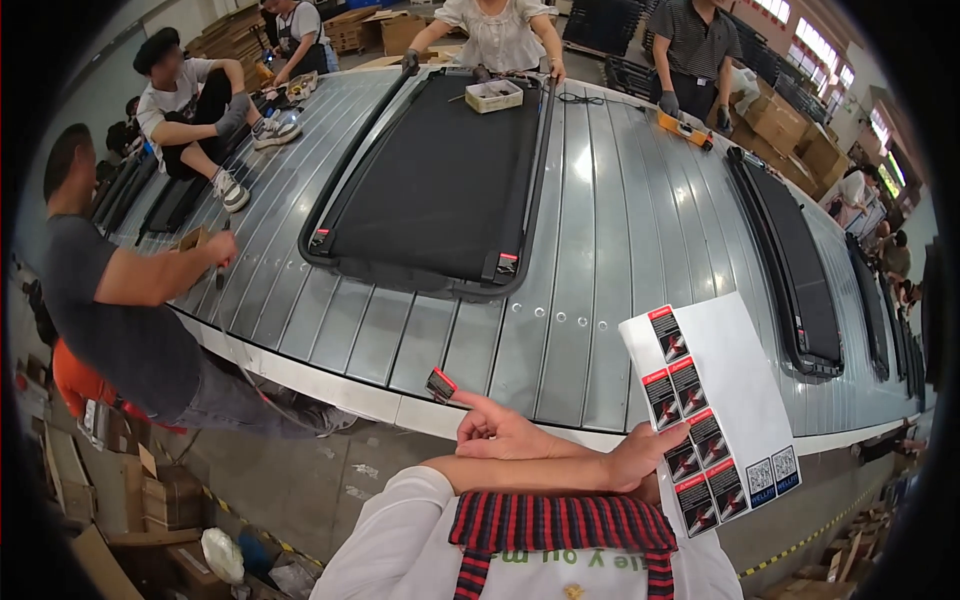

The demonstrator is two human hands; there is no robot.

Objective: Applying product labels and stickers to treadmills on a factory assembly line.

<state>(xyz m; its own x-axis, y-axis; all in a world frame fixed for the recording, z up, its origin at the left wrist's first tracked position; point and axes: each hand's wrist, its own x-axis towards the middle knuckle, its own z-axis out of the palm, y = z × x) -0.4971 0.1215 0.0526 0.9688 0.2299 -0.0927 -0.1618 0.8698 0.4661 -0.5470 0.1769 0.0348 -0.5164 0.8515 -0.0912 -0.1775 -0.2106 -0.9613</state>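
Note:
My forearms cross in front of me. My left hand (640, 455), reaching over to the right, is closed on the edge of a white sticker sheet (735, 375), thumb on its front. Several black-and-red warning stickers (688, 385) and two square-code labels run along the sheet's left and lower parts. My right hand (500, 428) points left over the table's near edge. On its extended index fingertip hangs one loose black-and-red sticker (440, 385), while the other fingers curl in. Beyond lies a black framed panel (430, 180) with similar stickers on its two near corners.
The metal-slatted table (590, 250) carries more black framed panels (790, 260) at right. A white parts tray (494, 96) rests on the middle panel, and a yellow-orange tool (685, 128) sits farther back. Co-workers stand across the table and at left; one person (190, 110) sits on it.

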